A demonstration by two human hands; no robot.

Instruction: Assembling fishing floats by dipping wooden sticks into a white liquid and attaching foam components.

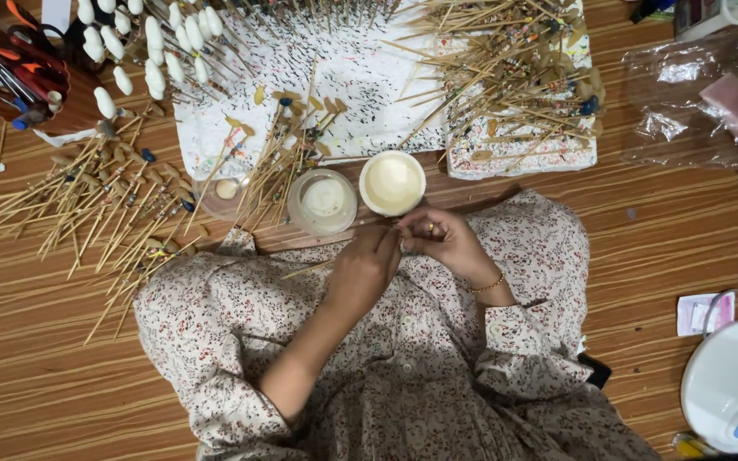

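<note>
A striped wooden floor (pixel 659 248) fills the frame. At centre, both hands — left hand (pixel 360 271), right hand (pixel 442 239) — pinch a thin wooden stick (pixel 322 266); its tip is hidden between the fingers. Just above sit a cream-filled round cup (pixel 393 182) and a clear lidded cup (pixel 323 201). Stick bundles (pixel 113 205) lie at left — fine, pale.
</note>
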